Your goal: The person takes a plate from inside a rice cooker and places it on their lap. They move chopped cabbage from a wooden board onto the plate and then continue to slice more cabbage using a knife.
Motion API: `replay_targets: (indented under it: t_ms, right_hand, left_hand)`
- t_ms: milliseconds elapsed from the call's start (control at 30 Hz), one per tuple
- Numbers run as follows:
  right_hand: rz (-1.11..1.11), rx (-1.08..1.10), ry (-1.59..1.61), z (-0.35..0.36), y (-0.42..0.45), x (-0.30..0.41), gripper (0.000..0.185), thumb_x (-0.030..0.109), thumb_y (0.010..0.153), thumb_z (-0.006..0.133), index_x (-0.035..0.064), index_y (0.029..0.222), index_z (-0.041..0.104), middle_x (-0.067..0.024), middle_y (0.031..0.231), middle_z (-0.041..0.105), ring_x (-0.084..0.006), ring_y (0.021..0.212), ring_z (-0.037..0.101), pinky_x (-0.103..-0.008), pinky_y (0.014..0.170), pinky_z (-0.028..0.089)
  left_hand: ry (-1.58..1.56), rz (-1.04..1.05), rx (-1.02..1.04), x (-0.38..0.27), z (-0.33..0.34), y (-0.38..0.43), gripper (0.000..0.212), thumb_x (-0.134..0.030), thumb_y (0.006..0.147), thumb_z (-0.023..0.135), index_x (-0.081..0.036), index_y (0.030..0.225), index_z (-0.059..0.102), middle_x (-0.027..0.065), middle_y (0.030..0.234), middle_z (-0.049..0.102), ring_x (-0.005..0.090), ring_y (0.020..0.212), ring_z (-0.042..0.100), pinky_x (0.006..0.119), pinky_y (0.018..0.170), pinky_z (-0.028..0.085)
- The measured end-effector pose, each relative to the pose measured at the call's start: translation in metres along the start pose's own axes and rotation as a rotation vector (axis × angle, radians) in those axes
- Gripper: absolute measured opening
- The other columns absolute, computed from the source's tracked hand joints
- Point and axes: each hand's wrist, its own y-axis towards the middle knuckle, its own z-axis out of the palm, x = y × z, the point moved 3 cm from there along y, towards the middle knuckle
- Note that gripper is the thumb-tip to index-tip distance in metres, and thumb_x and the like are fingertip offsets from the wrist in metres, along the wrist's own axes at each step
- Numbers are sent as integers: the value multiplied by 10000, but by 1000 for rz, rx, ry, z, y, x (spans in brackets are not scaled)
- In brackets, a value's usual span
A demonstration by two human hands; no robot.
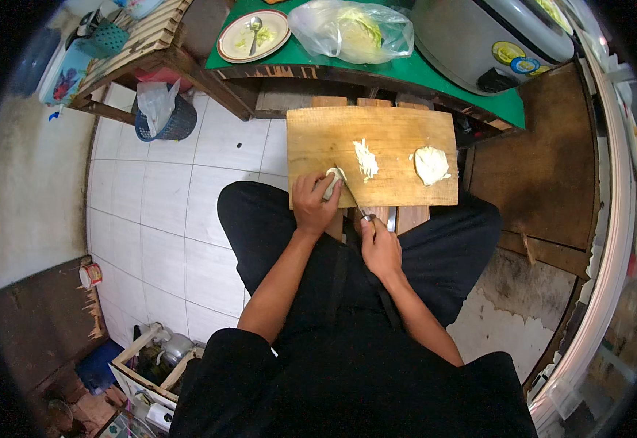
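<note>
A wooden cutting board lies before me on a slatted wooden stool. Near the board's left front corner, my left hand holds down a pale vegetable piece, seemingly cabbage. My right hand grips the handle of a knife, whose blade points away from me, right beside that piece. Thin pale shreds lie in a small heap at the board's middle. Toward the right end sits a larger pale chunk with a few bits around it.
Beyond the board, a green-topped table bears a plate with a spoon, a plastic bag holding a cabbage, and a large grey appliance. A blue basket stands on the tiled floor at left.
</note>
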Motion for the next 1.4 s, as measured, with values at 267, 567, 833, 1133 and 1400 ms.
replay_targets:
  t_ms: [267, 567, 833, 1133, 1400]
  right_hand:
    - [-29, 7, -27, -5, -2, 9, 417, 381, 1027, 475, 37, 1207, 626, -296, 1061, 666, -506, 928, 642, -573, 818, 499]
    - [-82, -8, -75, -6, 5, 14, 414, 375, 1028, 477, -7, 1100, 619, -308, 1003, 669, -510, 906, 643, -572, 800, 508]
    - [28, 31, -72, -6, -2, 7, 416, 407, 1025, 467, 60, 1178, 639, -295, 1038, 679, -505, 956, 643, -580, 842, 495]
    - [20, 62, -38, -8, -2, 9, 450, 420, 1022, 471, 59, 1245, 621, -289, 1093, 664, -496, 981, 638, -559, 854, 500]
    - [-6, 26, -73, -10, -5, 11, 443, 420, 1016, 485, 46, 1206, 626, -285, 1039, 677, -497, 954, 643, -565, 843, 501]
  left_hand:
    - [-3, 23, 12, 0, -1, 0, 227, -82, 738, 792, -40, 956, 744, 87, 911, 631, 289, 879, 602, 403, 784, 466]
    - [-9, 30, 23, -2, 1, 1, 238, -62, 740, 784, -34, 972, 736, 89, 931, 643, 297, 895, 602, 402, 786, 472]
    - [-28, 18, -5, -1, -3, 1, 169, -53, 763, 776, -32, 915, 705, 99, 936, 641, 307, 881, 606, 412, 775, 481]
    - [-39, 27, 5, 3, 0, -1, 177, -37, 743, 761, -34, 915, 718, 100, 942, 637, 309, 911, 612, 408, 808, 482]
    - [-37, 6, 12, 3, 0, -1, 171, -24, 730, 756, -45, 896, 720, 97, 942, 641, 309, 913, 611, 412, 809, 484]
